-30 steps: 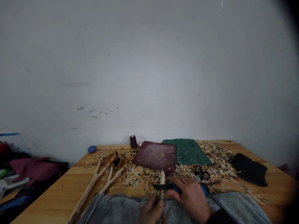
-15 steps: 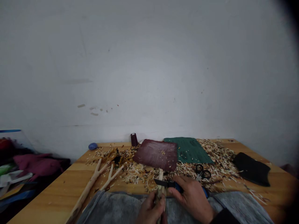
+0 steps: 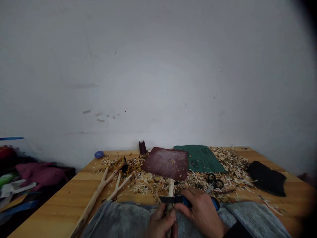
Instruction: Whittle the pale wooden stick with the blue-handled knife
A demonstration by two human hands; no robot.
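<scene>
At the front edge of the table my left hand (image 3: 162,222) is closed around a pale stick (image 3: 171,187) that points away from me. The stick's far end is peeled to light wood; its near end is hidden in my fingers. My right hand (image 3: 203,209) grips the blue and black handle of a utility knife (image 3: 167,199). Its dark blade lies across the stick just beyond my left fingers. A grey cloth (image 3: 123,218) spreads beneath both hands.
Wood shavings (image 3: 146,182) litter the table around maroon (image 3: 164,162) and green (image 3: 201,158) leather pieces. Scissors (image 3: 215,183) and a black piece (image 3: 267,178) lie right. Forked sticks (image 3: 95,195) lie left. A thread spool (image 3: 142,147) and a blue-purple ball (image 3: 99,154) stand at the back.
The knife blade has moved down along the stick, closer to my left fingers, and slightly left. My right hand has shifted with it. My left hand keeps its hold.
</scene>
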